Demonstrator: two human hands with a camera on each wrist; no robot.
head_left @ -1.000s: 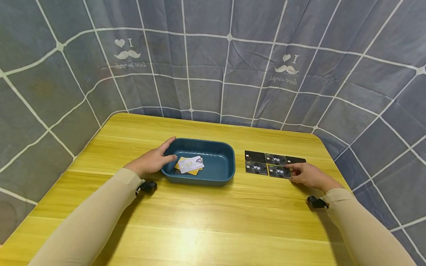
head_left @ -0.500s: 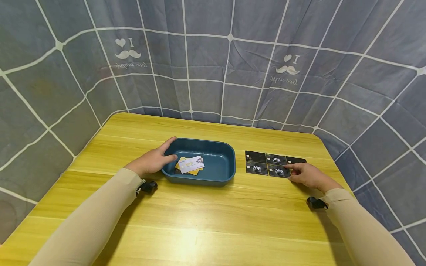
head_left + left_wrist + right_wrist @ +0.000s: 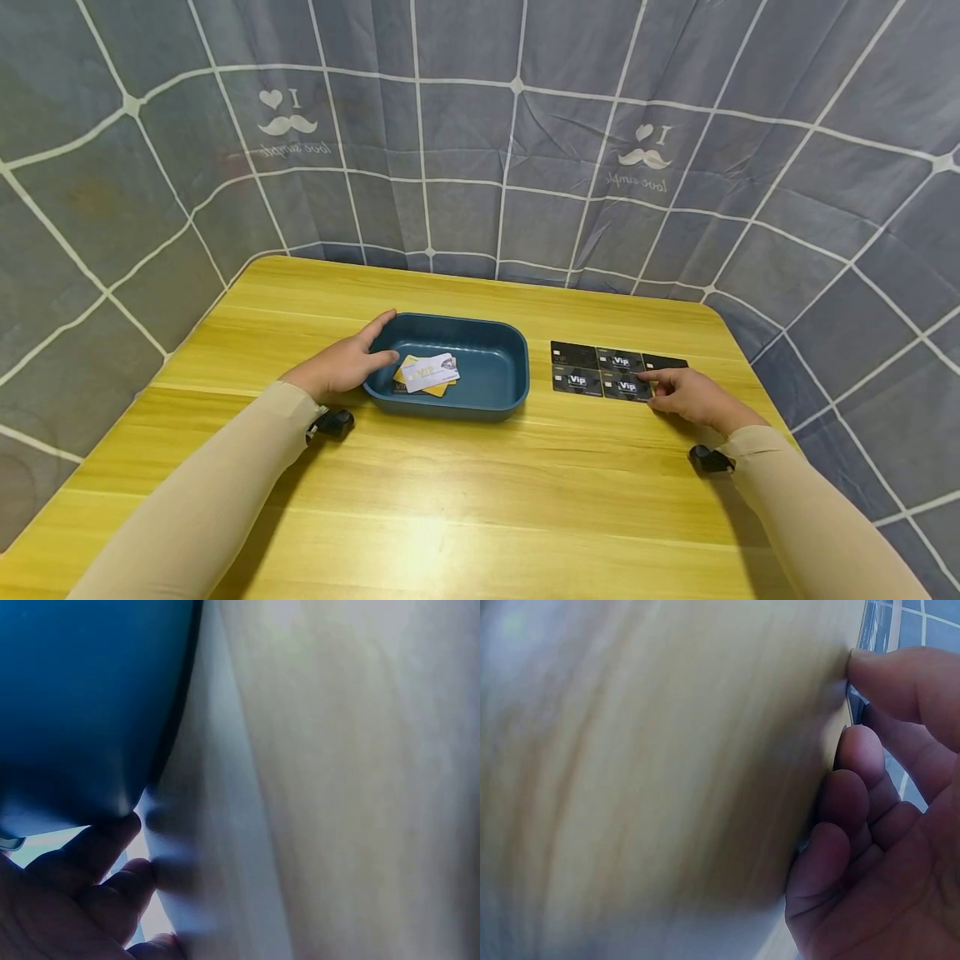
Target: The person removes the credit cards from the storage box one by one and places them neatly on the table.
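Note:
My left hand (image 3: 366, 347) holds the left end of a blue tray (image 3: 517, 367), thumb along the far rim and fingers curled over the near rim. In the left wrist view its fingers (image 3: 112, 859) curl against the tray's outer wall (image 3: 82, 697). A white card (image 3: 430, 371) lies on gold cards (image 3: 415, 384) inside the tray. To the right, black VIP cards (image 3: 600, 371) lie in two rows. My right hand (image 3: 662, 387) is at the right end of the near row. In the right wrist view its thumb and fingers (image 3: 859, 750) pinch a dark card edge (image 3: 854, 707).
The yellow wooden table (image 3: 480, 492) stretches wide in front of the tray. Its right edge runs close to my right forearm (image 3: 810, 517). A grey checked cloth (image 3: 480, 150) hangs behind and on both sides.
Neither hand has visibly moved; only the view has shifted a little.

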